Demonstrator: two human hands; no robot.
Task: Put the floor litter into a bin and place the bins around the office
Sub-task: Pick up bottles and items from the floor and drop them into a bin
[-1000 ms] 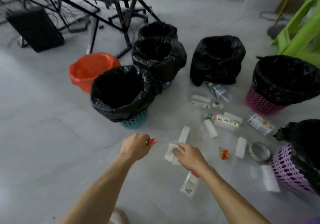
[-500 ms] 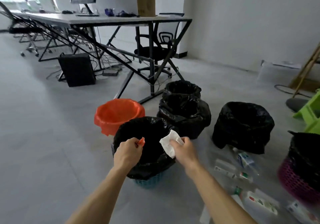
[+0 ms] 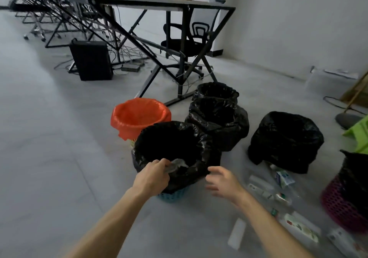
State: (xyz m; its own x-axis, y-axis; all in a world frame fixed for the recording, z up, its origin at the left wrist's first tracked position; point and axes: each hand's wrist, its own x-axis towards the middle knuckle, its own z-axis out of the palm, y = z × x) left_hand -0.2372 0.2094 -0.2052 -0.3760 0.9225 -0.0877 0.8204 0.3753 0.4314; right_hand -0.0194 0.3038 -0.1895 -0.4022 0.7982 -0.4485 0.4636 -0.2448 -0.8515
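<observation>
A teal basket bin (image 3: pixel 172 195) with a black liner (image 3: pixel 207 144) stands right in front of me. My left hand (image 3: pixel 152 175) is at its near rim, fingers curled and pinching a shiny fold of the liner. Beside the bin's right side, my right hand (image 3: pixel 223 182) hovers with spread fingers and holds nothing. Litter lies on the floor to the right: small bottles (image 3: pixel 260 186), a crumpled carton (image 3: pixel 283 178), a flat box (image 3: pixel 300 226) and a white block (image 3: pixel 237 233). The tissue and the orange scrap are out of sight.
An orange-lined bin (image 3: pixel 139 114), three black-lined bins (image 3: pixel 217 118) (image 3: pixel 217 91) (image 3: pixel 284 138) and a pink basket bin (image 3: pixel 342 204) stand around. Behind them are a desk frame (image 3: pixel 179 58), an office chair (image 3: pixel 187 46), a black computer tower (image 3: pixel 91 59) and cables. A green stool (image 3: pixel 358 132) is at the right.
My right hand let go of the white tissue and drew back, now spread. My left hand dropped to the bin's near rim; the orange scrap is gone from it. The view tilted up.
</observation>
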